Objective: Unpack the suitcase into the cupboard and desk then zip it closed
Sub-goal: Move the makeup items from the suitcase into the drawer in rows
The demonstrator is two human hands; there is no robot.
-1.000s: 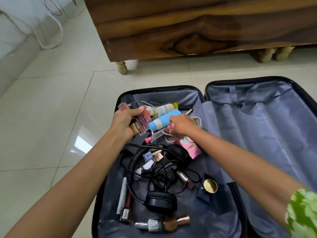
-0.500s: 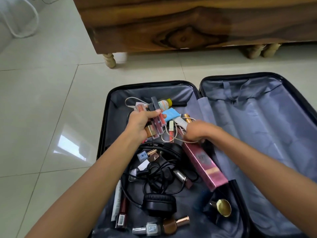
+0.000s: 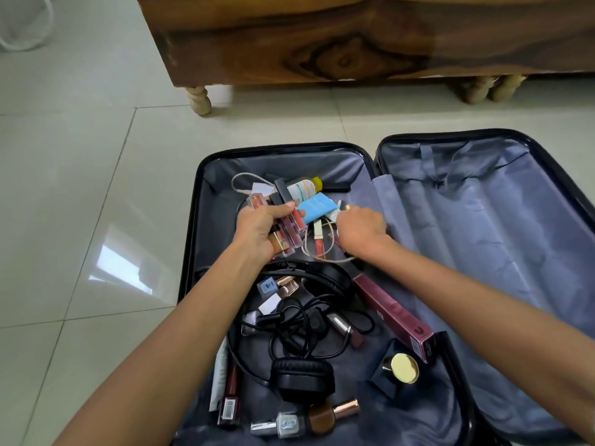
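Here the suitcase [image 3: 363, 149] lies open flat on the tiled floor [image 3: 80, 188] before a wooden cabinet [image 3: 322, 37], its left half strewn with cosmetics and black headphones [image 3: 302, 378]. The left hand [image 3: 257, 233] grips a bundle of lip-gloss tubes [image 3: 291, 225]. The right hand [image 3: 362, 231] reaches curled among a blue tube [image 3: 317, 209] and white cable [image 3: 309, 252]; whether it grips anything cannot be told.

Even, bright daylight; slight motion blur.
A window reflection glares on the glossy pale floor tiles [image 3: 122, 268]. Wide-angle distortion bends the frame edges; the brown wooden cabinet [image 3: 338, 43] appears soft.
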